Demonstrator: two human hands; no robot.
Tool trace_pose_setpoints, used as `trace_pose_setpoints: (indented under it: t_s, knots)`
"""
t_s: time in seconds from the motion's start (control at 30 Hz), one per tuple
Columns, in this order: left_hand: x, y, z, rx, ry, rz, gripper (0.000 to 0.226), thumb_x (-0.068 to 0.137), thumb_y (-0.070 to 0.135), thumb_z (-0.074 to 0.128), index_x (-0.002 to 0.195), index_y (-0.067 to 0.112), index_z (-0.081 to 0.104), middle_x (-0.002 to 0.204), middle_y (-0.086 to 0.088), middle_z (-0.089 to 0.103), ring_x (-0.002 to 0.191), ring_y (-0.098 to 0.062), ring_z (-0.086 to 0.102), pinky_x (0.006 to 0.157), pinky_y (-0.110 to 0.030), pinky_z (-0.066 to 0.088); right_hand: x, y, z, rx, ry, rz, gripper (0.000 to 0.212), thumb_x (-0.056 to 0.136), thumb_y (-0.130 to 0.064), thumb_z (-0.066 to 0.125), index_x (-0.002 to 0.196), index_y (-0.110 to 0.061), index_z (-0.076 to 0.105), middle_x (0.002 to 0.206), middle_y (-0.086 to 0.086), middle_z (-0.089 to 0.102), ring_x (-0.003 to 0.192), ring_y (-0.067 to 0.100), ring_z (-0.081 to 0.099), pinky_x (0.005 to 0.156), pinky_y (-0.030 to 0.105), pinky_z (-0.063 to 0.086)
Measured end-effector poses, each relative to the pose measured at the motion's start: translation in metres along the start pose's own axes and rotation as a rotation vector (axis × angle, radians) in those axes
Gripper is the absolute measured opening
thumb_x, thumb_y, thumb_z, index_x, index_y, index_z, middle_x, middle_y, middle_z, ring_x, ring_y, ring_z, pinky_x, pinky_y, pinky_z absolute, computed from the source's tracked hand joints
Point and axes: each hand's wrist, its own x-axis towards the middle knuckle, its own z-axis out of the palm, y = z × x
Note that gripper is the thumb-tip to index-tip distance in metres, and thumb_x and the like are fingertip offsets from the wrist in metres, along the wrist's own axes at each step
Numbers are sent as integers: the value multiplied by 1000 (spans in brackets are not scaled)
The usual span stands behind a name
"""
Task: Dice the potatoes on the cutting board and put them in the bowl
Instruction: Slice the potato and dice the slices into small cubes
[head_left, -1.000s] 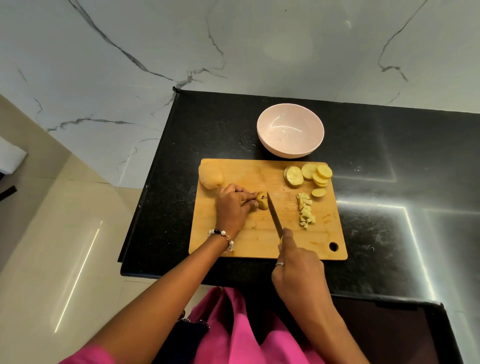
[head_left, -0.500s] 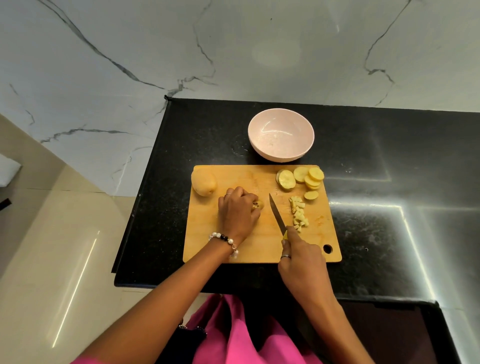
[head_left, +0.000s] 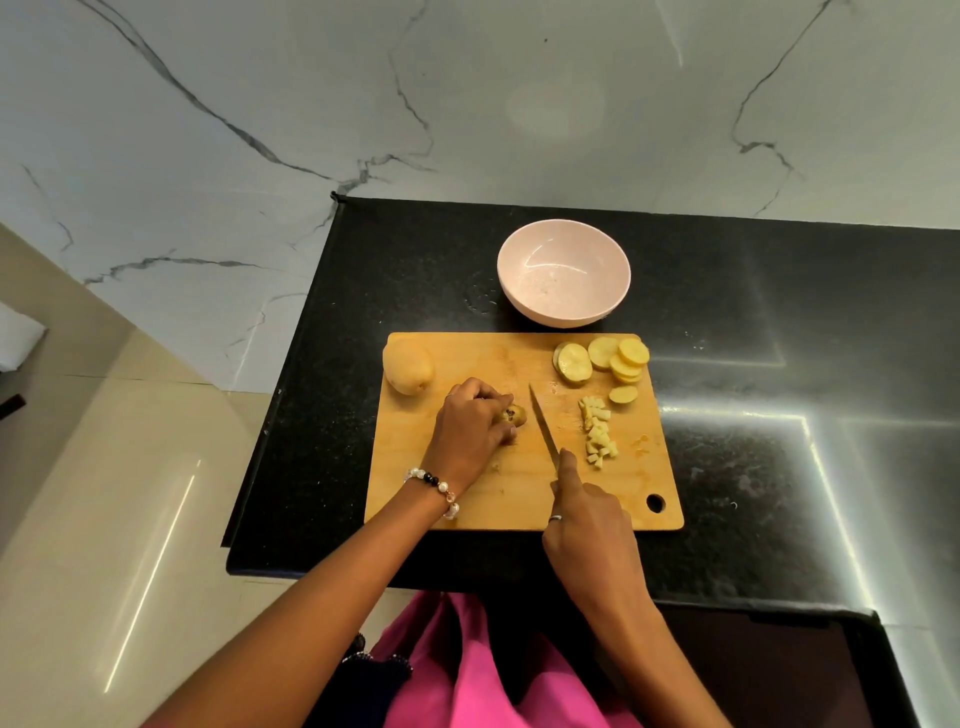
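Observation:
A wooden cutting board (head_left: 519, 499) lies on the black counter. My left hand (head_left: 470, 428) grips a small potato end piece (head_left: 514, 414) near the board's middle. My right hand (head_left: 584, 512) holds a knife (head_left: 543, 423), index finger along its spine, the blade just right of that piece. A whole potato (head_left: 408, 369) sits at the board's far left corner. Round potato slices (head_left: 605, 358) lie at the far right corner, with a small pile of diced potato (head_left: 597, 431) below them. An empty pink bowl (head_left: 563, 280) stands behind the board.
The black counter (head_left: 753, 415) ends at a left edge beside a drop to the beige floor (head_left: 104, 519). A marble wall (head_left: 467, 104) rises behind. A dark panel (head_left: 769, 670) sits at the near right corner. My pink clothing (head_left: 467, 675) is below.
The knife has come off the potato piece and now lies slightly to its right. My left hand has closed further over the piece. The camera view shifted a little.

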Motion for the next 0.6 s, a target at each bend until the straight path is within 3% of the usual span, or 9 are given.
trace_pose_setpoints:
  t_s: [0.1,0.23,0.47,0.6]
  knots:
    - [0,2,0,-15,12,10,37,79,19,72,114,12,67,103,-4,58,97,-18,51,81,-25,44,3,0,-3,27,34,-29,60,96,-16,36,151,-16,13,107,12,60,93,30,58,73,37,43]
    - [1,3,0,9,52,21,30,79,16,72,109,12,70,97,-2,59,94,-16,52,77,-20,40,5,-4,-1,-7,4,-68,59,96,-17,35,151,-16,13,105,11,61,93,29,58,72,35,42]
    - [2,4,0,5,76,41,28,77,17,73,104,11,72,95,-3,64,92,-17,54,76,-22,39,8,-11,-3,-86,-31,-61,61,93,-10,33,150,-12,12,101,15,59,89,34,57,69,37,42]
    - [2,4,2,1,100,35,25,76,18,74,99,12,73,92,-4,66,89,-20,57,74,-27,42,20,-24,1,-186,-16,-68,62,92,-6,33,150,-7,9,104,17,57,92,35,57,64,34,31]
